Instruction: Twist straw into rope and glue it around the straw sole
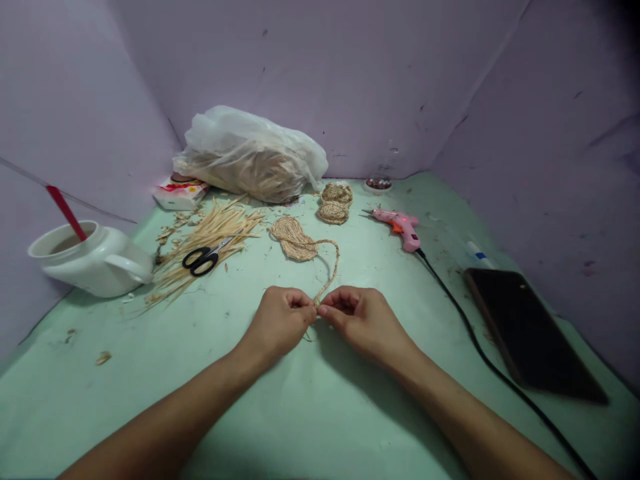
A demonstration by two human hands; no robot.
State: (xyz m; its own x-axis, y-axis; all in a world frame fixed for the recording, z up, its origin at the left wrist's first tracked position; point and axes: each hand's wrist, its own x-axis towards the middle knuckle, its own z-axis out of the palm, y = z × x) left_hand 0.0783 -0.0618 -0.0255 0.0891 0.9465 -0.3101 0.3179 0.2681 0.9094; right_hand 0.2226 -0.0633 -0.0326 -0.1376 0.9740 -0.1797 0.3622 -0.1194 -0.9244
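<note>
Left hand (283, 320) and right hand (357, 317) meeting at front center, fingertips of both pinching the end of a braided cord (337, 257). Cord curving up and back to a flat coiled bundle (295, 239) lying on the green table (240, 400). Scissors (203, 260) resting on the loose straw strips (225, 223), left of the bundle. Pink glue gun (400, 227) lying on the right, its black cable running past a dark tablet (535, 333). White jug (107, 263) standing far left.

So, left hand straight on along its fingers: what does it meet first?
The left hand would likely meet the right hand first, fingertips to fingertips at the cord; can't tell whether they already touch.
</note>
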